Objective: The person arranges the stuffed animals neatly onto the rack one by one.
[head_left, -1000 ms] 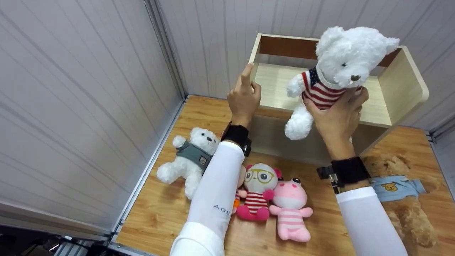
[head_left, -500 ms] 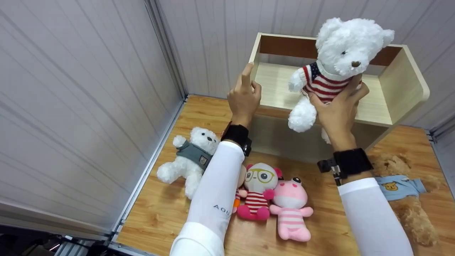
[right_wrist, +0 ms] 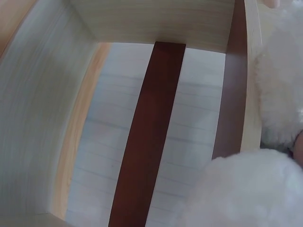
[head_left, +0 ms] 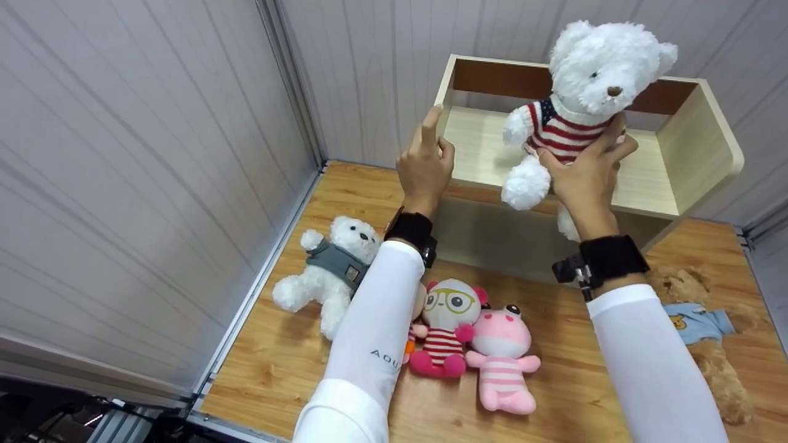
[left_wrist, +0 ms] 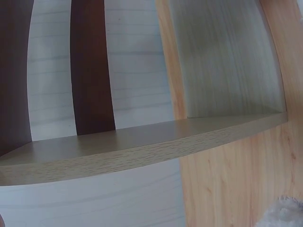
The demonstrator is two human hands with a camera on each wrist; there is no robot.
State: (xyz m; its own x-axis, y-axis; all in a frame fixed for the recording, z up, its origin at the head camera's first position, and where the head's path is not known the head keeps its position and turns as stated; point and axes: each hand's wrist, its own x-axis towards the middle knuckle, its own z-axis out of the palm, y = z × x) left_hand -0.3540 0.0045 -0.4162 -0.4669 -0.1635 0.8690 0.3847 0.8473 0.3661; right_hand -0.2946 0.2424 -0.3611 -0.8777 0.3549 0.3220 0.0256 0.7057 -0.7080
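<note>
A white teddy bear in a striped red, white and navy sweater is held up in front of the wooden shelf, tilted a little. My right hand grips its lower body, thumb across the sweater's hem. The bear's far leg is partly behind this hand. In the right wrist view white fur fills the lower right corner. My left hand holds the front edge of the shelf's left side panel, index finger pointing up along it; its other fingers are largely hidden.
On the wooden floor lie a white bear in a grey-green shirt, a panda doll with glasses, a pink striped frog doll and a brown bear in blue. Another doll is mostly behind the left sleeve. Grey walls surround.
My right hand has raised the teddy bear and moved it slightly toward the shelf; the bear stands more upright. My left hand keeps its place on the panel.
</note>
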